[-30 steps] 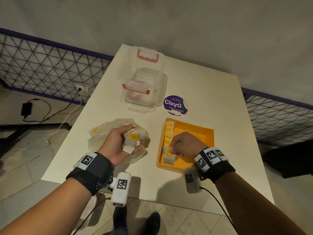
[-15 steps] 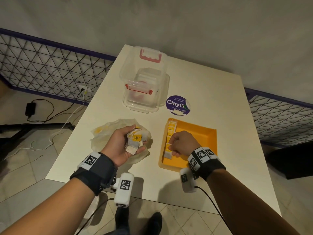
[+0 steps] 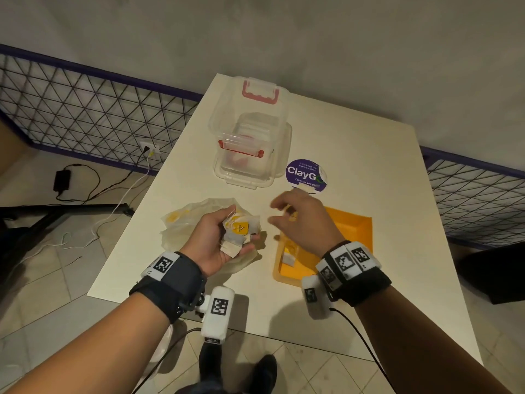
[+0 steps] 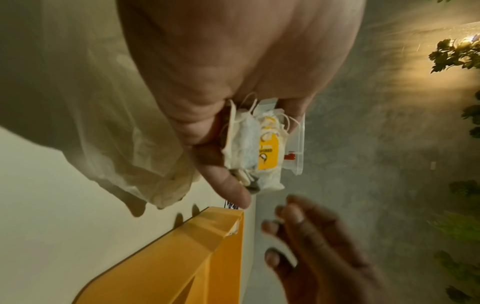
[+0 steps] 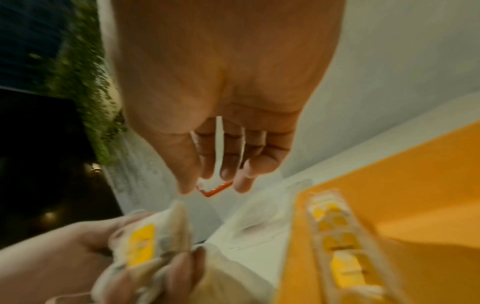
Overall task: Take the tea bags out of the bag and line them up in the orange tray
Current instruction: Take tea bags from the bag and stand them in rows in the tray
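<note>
My left hand grips a bunch of white tea bags with yellow tags, palm up, above the crumpled clear plastic bag. The left wrist view shows the same bunch of tea bags wedged between thumb and fingers. My right hand hovers empty over the left end of the orange tray, fingers spread and pointing toward the bunch. A row of tea bags lies along the tray's left wall; in the head view my right hand hides most of it, leaving the nearest tea bag showing.
A clear lidded box with red clips stands at the back of the white table. A round purple sticker lies beside it. The table's near edge is close to my wrists. Wire fencing and cables are on the floor to the left.
My right hand has let go of a tea bag in the tray, lifted, opened and moved left toward the bunch. My left hand has kept its grip and barely moved.
</note>
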`<action>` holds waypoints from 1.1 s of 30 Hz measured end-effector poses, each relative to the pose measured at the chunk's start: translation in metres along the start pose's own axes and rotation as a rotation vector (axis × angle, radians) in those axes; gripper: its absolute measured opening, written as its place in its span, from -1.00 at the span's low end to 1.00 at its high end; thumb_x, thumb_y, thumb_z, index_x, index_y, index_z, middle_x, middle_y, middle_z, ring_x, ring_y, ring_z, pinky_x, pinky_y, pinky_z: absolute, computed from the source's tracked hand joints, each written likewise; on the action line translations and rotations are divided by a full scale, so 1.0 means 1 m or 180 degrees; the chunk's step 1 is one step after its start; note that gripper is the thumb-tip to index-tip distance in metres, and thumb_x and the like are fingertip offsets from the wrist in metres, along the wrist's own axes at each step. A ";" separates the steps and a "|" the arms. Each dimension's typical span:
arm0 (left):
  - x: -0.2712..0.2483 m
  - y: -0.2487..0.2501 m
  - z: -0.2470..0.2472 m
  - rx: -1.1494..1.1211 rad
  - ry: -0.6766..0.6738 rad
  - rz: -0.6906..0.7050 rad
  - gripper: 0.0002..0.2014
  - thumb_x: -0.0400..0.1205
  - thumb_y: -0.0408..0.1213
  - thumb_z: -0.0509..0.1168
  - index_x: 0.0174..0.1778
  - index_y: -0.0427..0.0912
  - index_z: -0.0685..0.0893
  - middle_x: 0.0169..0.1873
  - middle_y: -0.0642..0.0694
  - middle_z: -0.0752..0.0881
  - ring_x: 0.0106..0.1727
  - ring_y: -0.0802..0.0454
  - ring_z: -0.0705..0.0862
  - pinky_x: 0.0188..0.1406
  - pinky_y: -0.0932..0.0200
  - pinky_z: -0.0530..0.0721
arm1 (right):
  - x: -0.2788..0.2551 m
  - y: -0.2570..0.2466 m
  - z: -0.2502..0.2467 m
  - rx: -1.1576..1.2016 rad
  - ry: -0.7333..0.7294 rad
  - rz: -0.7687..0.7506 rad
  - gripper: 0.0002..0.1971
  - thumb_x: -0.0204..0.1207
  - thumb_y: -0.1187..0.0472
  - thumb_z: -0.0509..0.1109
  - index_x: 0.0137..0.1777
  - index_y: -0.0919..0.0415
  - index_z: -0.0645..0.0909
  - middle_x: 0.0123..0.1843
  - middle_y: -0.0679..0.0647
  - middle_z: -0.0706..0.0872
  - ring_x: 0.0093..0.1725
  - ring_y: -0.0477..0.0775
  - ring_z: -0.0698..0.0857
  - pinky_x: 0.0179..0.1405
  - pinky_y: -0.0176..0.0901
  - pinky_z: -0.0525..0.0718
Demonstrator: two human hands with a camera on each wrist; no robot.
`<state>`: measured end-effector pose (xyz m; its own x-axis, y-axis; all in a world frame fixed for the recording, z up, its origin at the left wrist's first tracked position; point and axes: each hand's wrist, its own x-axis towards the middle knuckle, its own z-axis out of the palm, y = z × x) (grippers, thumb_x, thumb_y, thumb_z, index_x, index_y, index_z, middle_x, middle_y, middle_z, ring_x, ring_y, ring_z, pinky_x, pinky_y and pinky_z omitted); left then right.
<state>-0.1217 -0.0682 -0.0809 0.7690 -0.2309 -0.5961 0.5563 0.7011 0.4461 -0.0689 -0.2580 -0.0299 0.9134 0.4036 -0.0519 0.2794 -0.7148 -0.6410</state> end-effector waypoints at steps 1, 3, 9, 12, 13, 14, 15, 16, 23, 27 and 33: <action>-0.001 0.000 0.002 -0.0007 -0.0033 -0.0021 -0.61 0.70 -0.03 0.22 0.14 -0.34 0.63 -0.05 -0.34 0.74 -0.08 -0.26 0.73 -0.32 0.00 0.79 | 0.001 -0.010 0.004 0.0066 -0.0127 -0.0179 -0.72 0.46 0.10 0.58 0.16 0.01 0.70 0.08 -0.07 0.64 -0.07 -0.11 0.66 -0.07 -0.38 0.59; -0.001 -0.001 0.006 -0.0025 -0.0063 -0.0072 -0.59 0.70 0.02 0.21 0.15 -0.30 0.64 -0.09 -0.29 0.75 -0.17 -0.19 0.77 -0.34 -0.01 0.81 | 0.004 -0.021 0.016 -0.0057 -0.0326 -0.0262 -0.62 0.44 0.07 0.59 0.25 -0.02 0.68 0.14 -0.08 0.63 -0.04 -0.12 0.65 -0.01 -0.26 0.63; -0.007 0.004 0.006 0.0096 -0.0434 -0.0118 -0.48 0.61 0.09 0.34 0.26 -0.30 0.70 0.00 -0.29 0.73 -0.08 -0.21 0.77 -0.17 -0.07 0.80 | 0.007 -0.024 0.025 -0.0221 -0.0291 -0.0062 -0.63 0.46 0.22 0.53 0.27 0.07 0.64 0.09 0.03 0.64 0.04 -0.03 0.61 0.11 -0.04 0.64; -0.007 0.001 0.003 0.0310 -0.0358 0.0033 -0.52 0.65 -0.16 0.32 0.40 -0.39 0.59 0.09 -0.33 0.70 0.10 -0.28 0.74 -0.14 0.01 0.81 | 0.007 -0.022 0.021 -0.0113 -0.0281 -0.0015 -0.65 0.47 0.24 0.54 0.25 0.07 0.66 -0.02 0.02 0.62 -0.07 -0.03 0.57 -0.02 -0.13 0.59; -0.006 0.001 0.002 0.0319 -0.0340 0.0051 -0.52 0.67 -0.20 0.30 0.45 -0.41 0.54 0.12 -0.35 0.70 0.16 -0.30 0.71 -0.13 0.02 0.81 | 0.008 -0.022 0.019 -0.0089 -0.0284 -0.0008 -0.66 0.47 0.24 0.54 0.24 0.06 0.67 -0.02 0.05 0.64 -0.09 -0.02 0.58 -0.03 -0.14 0.60; -0.006 0.000 0.001 0.0313 -0.0308 0.0065 -0.52 0.68 -0.21 0.28 0.48 -0.40 0.52 0.16 -0.37 0.70 0.19 -0.31 0.70 -0.13 0.01 0.81 | 0.008 -0.022 0.018 -0.0059 -0.0285 0.0009 -0.66 0.47 0.24 0.54 0.24 0.05 0.68 -0.02 0.07 0.65 -0.10 -0.01 0.59 -0.03 -0.13 0.61; -0.005 0.000 -0.001 0.0294 -0.0264 0.0083 -0.53 0.69 -0.21 0.28 0.49 -0.39 0.52 0.19 -0.39 0.70 0.22 -0.32 0.68 -0.11 -0.01 0.81 | 0.008 -0.022 0.017 -0.0009 -0.0281 0.0034 -0.66 0.47 0.25 0.54 0.24 0.04 0.69 -0.03 0.08 0.66 -0.11 -0.02 0.60 -0.02 -0.12 0.63; -0.004 0.000 -0.001 0.0281 -0.0237 0.0102 -0.53 0.69 -0.20 0.29 0.48 -0.37 0.53 0.20 -0.38 0.70 0.22 -0.33 0.68 -0.10 -0.04 0.80 | 0.008 -0.022 0.016 0.0066 -0.0276 0.0065 -0.66 0.47 0.27 0.53 0.24 0.03 0.69 -0.04 0.07 0.67 -0.13 -0.03 0.60 -0.02 -0.12 0.63; 0.000 -0.002 0.004 0.0553 0.0135 0.0382 -0.77 0.63 -0.20 0.41 0.18 -0.14 0.65 0.10 -0.22 0.74 0.09 -0.24 0.73 -0.04 -0.10 0.78 | 0.007 -0.018 0.007 0.0266 -0.0290 0.0132 -0.62 0.49 0.33 0.49 0.26 -0.04 0.68 -0.06 -0.05 0.67 -0.21 -0.18 0.59 -0.07 -0.29 0.58; 0.003 -0.001 -0.003 0.0565 0.0177 0.0390 -0.73 0.66 -0.16 0.38 0.25 -0.11 0.59 0.11 -0.25 0.70 0.14 -0.23 0.72 -0.28 0.07 0.79 | 0.009 -0.007 -0.005 0.0176 0.0062 0.0212 -0.84 0.47 0.31 0.49 0.00 0.08 0.75 -0.16 -0.13 0.71 -0.19 -0.29 0.61 -0.21 -0.47 0.50; 0.001 0.000 -0.003 0.0539 0.0048 0.0444 -0.78 0.71 -0.21 0.30 0.24 -0.12 0.53 0.02 -0.26 0.67 -0.05 -0.16 0.74 -0.26 0.09 0.77 | 0.012 0.012 -0.020 0.0465 0.0193 0.0678 -0.92 0.42 0.27 0.60 -0.12 0.17 0.77 -0.19 -0.01 0.77 -0.22 -0.14 0.65 -0.24 -0.37 0.58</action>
<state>-0.1218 -0.0669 -0.0835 0.8381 -0.1285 -0.5302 0.4908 0.6020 0.6299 -0.0485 -0.2730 -0.0226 0.9644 0.2148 -0.1543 0.0374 -0.6883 -0.7245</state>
